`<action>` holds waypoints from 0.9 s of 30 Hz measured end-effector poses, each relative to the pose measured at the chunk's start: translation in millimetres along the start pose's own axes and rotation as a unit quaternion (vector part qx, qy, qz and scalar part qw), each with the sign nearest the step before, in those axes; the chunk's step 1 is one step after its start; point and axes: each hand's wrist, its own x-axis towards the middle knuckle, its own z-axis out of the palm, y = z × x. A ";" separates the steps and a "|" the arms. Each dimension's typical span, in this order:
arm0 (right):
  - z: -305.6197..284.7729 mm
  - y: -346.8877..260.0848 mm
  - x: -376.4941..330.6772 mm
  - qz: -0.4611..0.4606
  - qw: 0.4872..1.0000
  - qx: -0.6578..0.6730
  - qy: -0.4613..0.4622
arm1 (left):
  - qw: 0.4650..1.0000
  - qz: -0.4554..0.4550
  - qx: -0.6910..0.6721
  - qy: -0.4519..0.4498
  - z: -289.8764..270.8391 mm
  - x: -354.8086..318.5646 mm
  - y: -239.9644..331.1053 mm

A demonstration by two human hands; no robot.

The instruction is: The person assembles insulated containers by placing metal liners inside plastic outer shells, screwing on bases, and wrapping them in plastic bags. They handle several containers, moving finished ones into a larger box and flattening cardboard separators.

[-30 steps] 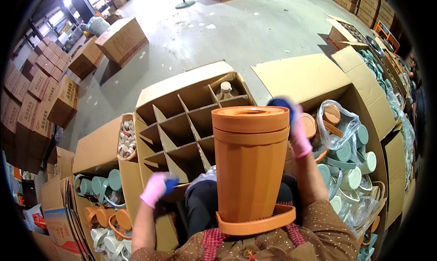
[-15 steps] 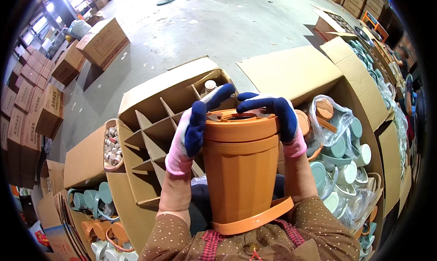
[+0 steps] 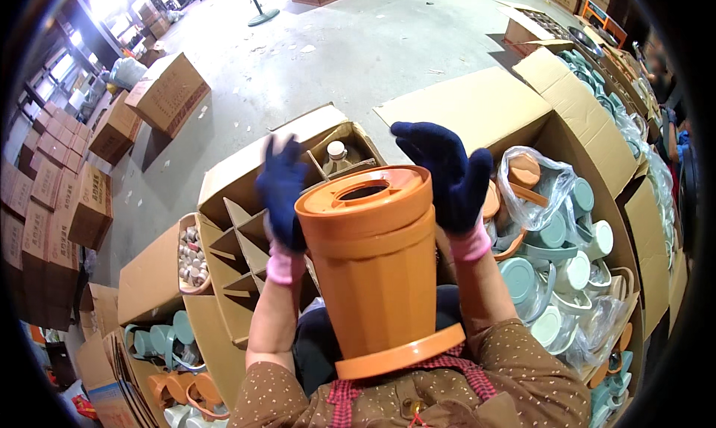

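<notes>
An orange plastic jug body (image 3: 377, 286) stands tilted in front of my chest, its round-holed end (image 3: 365, 191) facing up and away. A curved orange band (image 3: 403, 353) lies across its lower end, by my lap. My left hand (image 3: 283, 193), in a blue-palmed glove with a pink cuff, is beside the jug's upper left rim, fingers apart and slightly blurred. Gloved the same way, my right hand (image 3: 447, 170) is raised beside the upper right rim, its fingers stretched out and thumb spread. Neither hand grips the jug; whether they touch its sides I cannot tell.
Beyond the jug is a divided carton (image 3: 239, 226) with a white-capped bottle (image 3: 337, 155) in one cell. An open carton of green, white and orange lids and handles (image 3: 552, 234) stands right. A small-cap container (image 3: 192, 260) is left. Closed cartons (image 3: 168, 92) stand on the floor.
Both hands have come away from the jug's top and spread apart, the left one outward to the left. The jug's top now shows fully and appears further left and nearer.
</notes>
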 end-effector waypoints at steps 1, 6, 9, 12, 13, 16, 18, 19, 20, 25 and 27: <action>-14.2 8.8 -0.9 0.004 1.000 0.023 0.017 | 0.992 0.065 -0.102 0.038 8.3 2.4 21.6; -4.7 14.8 0.5 0.088 0.994 -0.068 -0.005 | 0.978 -0.040 0.033 -0.203 17.3 39.4 70.8; -30.6 26.4 3.6 0.108 0.980 -0.135 0.098 | 0.989 -0.039 0.106 -0.101 5.8 100.8 6.1; -62.2 26.4 -5.0 0.034 0.964 -0.095 0.248 | 0.912 0.083 0.396 -0.062 -3.4 122.1 -88.0; -70.9 31.1 -7.3 -0.009 0.957 -0.076 0.279 | 0.906 0.066 0.415 -0.052 -16.6 117.2 -119.3; -71.1 33.1 -13.2 0.067 0.944 -0.094 0.311 | 0.804 -0.034 0.583 -0.112 -18.3 82.1 -202.2; -64.1 46.7 -14.8 0.059 0.942 -0.192 0.269 | 0.754 -0.160 0.609 -0.186 -25.1 70.4 -237.7; -66.0 48.1 -17.2 0.065 0.933 -0.246 0.256 | 0.718 -0.205 0.630 -0.213 -11.1 76.9 -235.2; -64.4 45.4 -18.9 0.065 0.924 -0.282 0.249 | 0.697 -0.205 0.643 -0.242 0.5 83.7 -231.1; -63.3 40.8 -12.1 0.106 0.932 -0.240 0.252 | 0.689 -0.207 0.655 -0.229 20.0 84.1 -225.5; -62.0 44.8 -11.1 0.155 0.926 -0.219 0.266 | 0.678 -0.192 0.653 -0.279 11.8 87.3 -223.0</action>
